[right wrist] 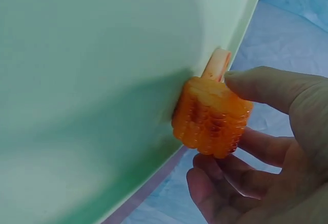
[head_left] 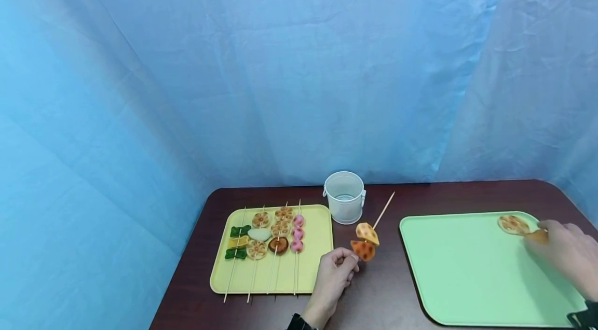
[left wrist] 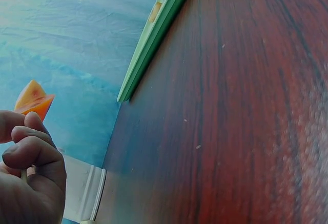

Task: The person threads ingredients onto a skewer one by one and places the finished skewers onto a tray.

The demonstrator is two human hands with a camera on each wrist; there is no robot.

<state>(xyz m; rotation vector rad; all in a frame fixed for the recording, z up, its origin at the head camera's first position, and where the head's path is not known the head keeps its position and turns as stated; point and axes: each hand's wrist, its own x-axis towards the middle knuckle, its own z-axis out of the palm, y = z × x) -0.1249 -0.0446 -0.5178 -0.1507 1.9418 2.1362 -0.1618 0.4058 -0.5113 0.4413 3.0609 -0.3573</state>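
Observation:
My left hand (head_left: 330,279) pinches the lower part of a wooden skewer (head_left: 384,209), held slanted over the dark table. On it sit a yellow-orange spotted wedge (head_left: 367,233) and, below that, a deeper orange one (head_left: 363,250). Over the back right of the green tray (head_left: 476,273), my right hand (head_left: 567,255) grips a piece of toy corn (right wrist: 212,119) between thumb and fingers. Right beside the corn lies a browned lotus root slice (head_left: 513,224), which shows edge-on in the right wrist view.
A yellow tray (head_left: 322,252) on the left carries several loaded skewers with green pieces, lotus slices, a mushroom slice and pink balls. Between the trays, toward the back, stands a small white bucket (head_left: 344,208). Blue cloth (head_left: 299,86) hangs behind the table.

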